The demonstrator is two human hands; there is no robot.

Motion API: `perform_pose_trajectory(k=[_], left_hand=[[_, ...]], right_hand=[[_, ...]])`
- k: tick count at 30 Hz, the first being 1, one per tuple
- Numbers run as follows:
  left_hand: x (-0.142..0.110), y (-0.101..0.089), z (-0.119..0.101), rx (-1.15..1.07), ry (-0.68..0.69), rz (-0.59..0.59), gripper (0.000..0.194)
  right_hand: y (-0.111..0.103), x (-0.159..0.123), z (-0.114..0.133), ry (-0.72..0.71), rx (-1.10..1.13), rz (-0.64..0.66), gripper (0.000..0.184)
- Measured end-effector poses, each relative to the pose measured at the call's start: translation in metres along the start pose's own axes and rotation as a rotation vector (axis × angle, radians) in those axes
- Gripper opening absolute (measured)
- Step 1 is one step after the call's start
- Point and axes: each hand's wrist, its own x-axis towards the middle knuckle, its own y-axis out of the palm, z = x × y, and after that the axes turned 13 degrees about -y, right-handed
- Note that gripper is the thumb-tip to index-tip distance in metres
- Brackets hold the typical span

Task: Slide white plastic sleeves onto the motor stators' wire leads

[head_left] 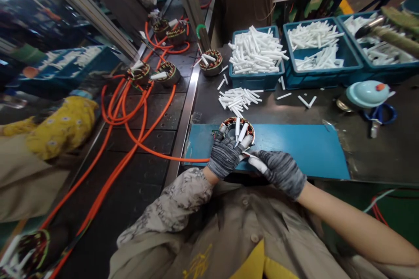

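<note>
A ring-shaped motor stator point(250, 127) with copper windings lies on the blue mat, and white sleeve tubes point(242, 132) stick up from its middle. My left hand point(225, 154), in a grey knit glove with white-wrapped fingertips, grips the near side of the stator. An orange cable point(196, 160) runs to it from the left. My right hand point(278, 169), gloved alike, is closed in a pinch just right of the left fingers. A thin whitish piece shows at its fingertips, too small to name.
A loose pile of white tubes point(238, 100) lies beyond the stator. Blue bins point(257, 81) of tubes stand behind. To the right are a pale-blue-lidded container point(368, 94) and blue-handled scissors point(379, 115). More stators point(168, 74) and orange cables sit left; co-workers' arms point(62, 124) are nearby.
</note>
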Motion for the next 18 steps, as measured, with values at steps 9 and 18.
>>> perform_pose_trajectory(k=[9, 18], left_hand=[[-0.003, 0.007, 0.001, 0.008, -0.022, -0.004, 0.045], [-0.020, -0.037, 0.017, -0.006, -0.040, 0.104, 0.061]], right_hand=[[0.024, 0.024, 0.007, 0.323, 0.613, 0.086, 0.075], [-0.023, -0.011, -0.047, 0.135, -0.043, -0.243, 0.046]])
